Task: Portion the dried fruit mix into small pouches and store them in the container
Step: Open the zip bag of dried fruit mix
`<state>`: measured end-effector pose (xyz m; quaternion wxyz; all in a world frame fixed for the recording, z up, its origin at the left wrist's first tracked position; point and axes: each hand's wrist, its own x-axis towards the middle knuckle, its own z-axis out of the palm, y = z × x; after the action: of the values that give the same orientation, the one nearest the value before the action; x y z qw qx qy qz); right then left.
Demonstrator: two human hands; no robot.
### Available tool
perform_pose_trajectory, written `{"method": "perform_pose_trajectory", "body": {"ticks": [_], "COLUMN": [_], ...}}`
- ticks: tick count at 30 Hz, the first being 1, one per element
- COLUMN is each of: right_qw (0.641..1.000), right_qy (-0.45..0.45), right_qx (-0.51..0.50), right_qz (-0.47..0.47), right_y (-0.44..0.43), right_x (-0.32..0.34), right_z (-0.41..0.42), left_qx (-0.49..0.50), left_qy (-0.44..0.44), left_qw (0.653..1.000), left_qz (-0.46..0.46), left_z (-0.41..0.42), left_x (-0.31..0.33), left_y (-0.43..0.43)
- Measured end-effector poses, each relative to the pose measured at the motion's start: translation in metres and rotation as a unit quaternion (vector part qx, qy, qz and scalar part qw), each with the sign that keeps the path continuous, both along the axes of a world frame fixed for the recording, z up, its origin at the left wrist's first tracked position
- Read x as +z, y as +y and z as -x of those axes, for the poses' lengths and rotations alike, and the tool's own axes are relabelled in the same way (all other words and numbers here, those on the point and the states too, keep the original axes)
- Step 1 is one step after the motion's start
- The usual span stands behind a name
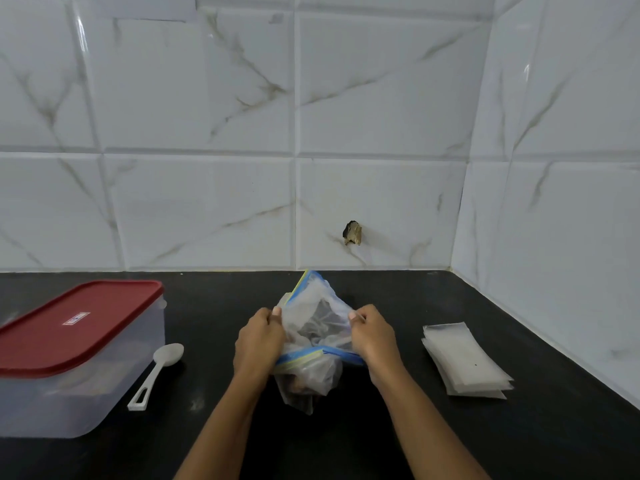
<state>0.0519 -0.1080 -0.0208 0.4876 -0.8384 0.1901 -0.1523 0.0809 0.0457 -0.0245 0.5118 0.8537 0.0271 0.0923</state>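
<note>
- The zip-lock bag [317, 329] stands on the black bench [381, 438], held between both hands
- The left hand [258, 341] pinches the bag's left edge, thumb on top and fingers curled round the plastic
- The right hand [375, 336] pinches the bag's right edge in the same way; the two hands are apart, with the bag's mouth spread open between them
- The bag is thin, clear, crumpled plastic with a blue and yellow zip strip along its mouth; the dried fruit mix [320, 315] shows through it as dark lumps
- Well left of the bag sits a rectangular container [79, 400] of cloudy translucent plastic with rounded corners; its red lid [72, 327] is on, and what is inside cannot be told
- Between the container and the bag, just beside the container, lies a white plastic spoon [157, 372], bowl away from the person and a slot in its handle end
- Right of the bag, apart from it, lies a flat, slightly fanned stack of small pouches [464, 358], clear and rectangular
- Behind the bag rises a glossy white marble-veined tiled wall [207, 202] with a rough hole [352, 233] in one tile
</note>
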Motion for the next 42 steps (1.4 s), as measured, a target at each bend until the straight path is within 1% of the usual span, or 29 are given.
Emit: {"method": "perform_pose_trajectory", "body": {"ticks": [1,2,3,4,5,7,10,13,15,16,18,19,21,23,25,27,28,29,30,31,33,34,35,36,37,39,40,41,42], "right_qw": [0.999,0.995,0.982,0.959,0.931,0.876,0.818,0.813,0.832,0.843,0.862,0.886,0.943,0.978,0.991,0.996,0.996,0.991,0.976,0.945,0.848,0.812,0.805,0.82,0.858,0.952,0.984,0.998,0.999], "right_qy": [-0.004,-0.01,-0.011,-0.006,-0.003,0.005,0.022,0.014,0.01,0.009,0.008,0.009,0.009,-0.003,-0.03,-0.033,-0.029,-0.024,-0.019,-0.016,-0.014,-0.015,-0.014,-0.011,-0.004,0.021,0.038,0.047,0.048], "right_qx": [-0.003,-0.004,0.003,0.015,0.026,0.035,0.041,0.031,0.026,0.034,0.072,0.088,0.102,0.089,0.069,0.049,0.046,0.042,0.043,0.052,0.077,0.083,0.088,0.095,0.095,0.066,0.045,0.024,0.011], "right_qz": [-0.032,-0.097,-0.188,-0.283,-0.365,-0.481,-0.573,-0.582,-0.554,-0.537,-0.501,-0.455,-0.318,-0.188,-0.112,-0.063,-0.073,-0.124,-0.213,-0.324,-0.525,-0.577,-0.587,-0.565,-0.504,-0.3,-0.168,-0.047,0.019], "right_y": [-0.002,-0.005,-0.006,-0.006,-0.006,-0.006,-0.008,-0.007,-0.005,-0.006,-0.008,-0.008,-0.007,-0.006,-0.004,-0.003,-0.002,-0.001,0.0,0.0,0.001,0.0,0.0,0.001,0.001,0.003,0.002,0.001,0.001], "right_x": [-0.001,-0.002,-0.002,-0.001,0.0,0.004,0.009,0.007,0.007,0.008,0.012,0.012,0.009,0.004,0.004,0.002,0.002,0.003,0.005,0.007,0.013,0.015,0.016,0.017,0.018,0.022,0.022,0.022,0.024], "right_z": [-0.002,-0.003,-0.004,-0.004,-0.003,0.0,0.001,-0.002,-0.002,-0.001,0.002,0.002,0.002,0.002,0.003,0.001,0.0,0.0,0.0,0.001,0.007,0.008,0.008,0.009,0.008,0.008,0.008,0.008,0.009], "left_qx": [-0.008,-0.026,-0.043,-0.063,-0.081,-0.09,-0.077,-0.053,-0.04,-0.039,-0.054,-0.073,-0.124,-0.177,-0.189,-0.143,-0.125,-0.112,-0.105,-0.101,-0.11,-0.119,-0.124,-0.124,-0.124,-0.139,-0.149,-0.153,-0.159], "left_qy": [0.016,0.047,0.085,0.122,0.148,0.168,0.185,0.248,0.287,0.305,0.323,0.319,0.301,0.278,0.248,0.214,0.204,0.198,0.2,0.21,0.238,0.253,0.266,0.274,0.276,0.265,0.263,0.264,0.266], "left_qw": [0.997,0.981,0.953,0.923,0.901,0.883,0.854,0.792,0.763,0.76,0.773,0.781,0.79,0.793,0.823,0.86,0.868,0.87,0.868,0.86,0.827,0.806,0.79,0.778,0.769,0.759,0.756,0.755,0.752], "left_qz": [0.077,0.185,0.287,0.359,0.399,0.43,0.481,0.555,0.578,0.573,0.543,0.532,0.519,0.513,0.475,0.441,0.436,0.436,0.443,0.454,0.498,0.521,0.539,0.552,0.563,0.578,0.581,0.581,0.581], "left_z": [0.0,0.001,0.002,0.003,0.003,0.003,0.003,0.007,0.004,0.001,0.0,0.001,0.0,0.003,0.002,0.001,0.0,0.0,0.001,0.001,0.005,0.006,0.005,0.003,-0.001,-0.006,-0.008,-0.008,-0.007], "left_x": [0.001,0.005,0.008,0.011,0.012,0.011,0.011,0.017,0.018,0.017,0.015,0.014,0.013,0.014,0.012,0.009,0.008,0.007,0.007,0.008,0.012,0.011,0.009,0.007,0.003,-0.003,-0.004,-0.004,-0.003], "left_y": [-0.001,-0.001,-0.001,0.001,0.002,0.004,0.007,0.007,0.01,0.011,0.013,0.013,0.014,0.014,0.012,0.01,0.009,0.008,0.008,0.007,0.006,0.006,0.006,0.006,0.007,0.007,0.007,0.006,0.005]}}
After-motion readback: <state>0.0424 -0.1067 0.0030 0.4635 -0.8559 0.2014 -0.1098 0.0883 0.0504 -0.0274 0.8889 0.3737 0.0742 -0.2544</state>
